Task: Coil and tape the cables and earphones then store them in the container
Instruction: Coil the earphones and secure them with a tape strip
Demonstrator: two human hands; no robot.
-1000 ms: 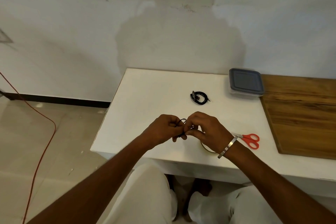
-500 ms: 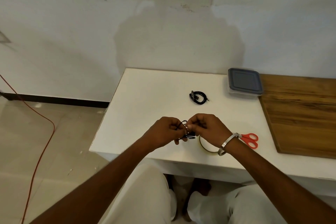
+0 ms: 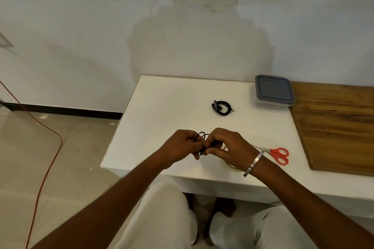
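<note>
One coil [image 3: 222, 105] done on table [image 3: 162, 107]; left hand [image 3: 180, 145] and right hand [image 3: 226, 145] pinch second cable [image 3: 201, 134]; container [image 3: 273, 91] lidded, nothing stored.

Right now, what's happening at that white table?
A seated person holds a thin black cable between both hands, the left hand and right hand both pinching it above the white table. A second black cable, already coiled, lies further back. The grey-lidded clear plastic container sits closed at the back right. Red-handled scissors lie to the right, and a roll of clear tape peeks out under the right wrist.
</note>
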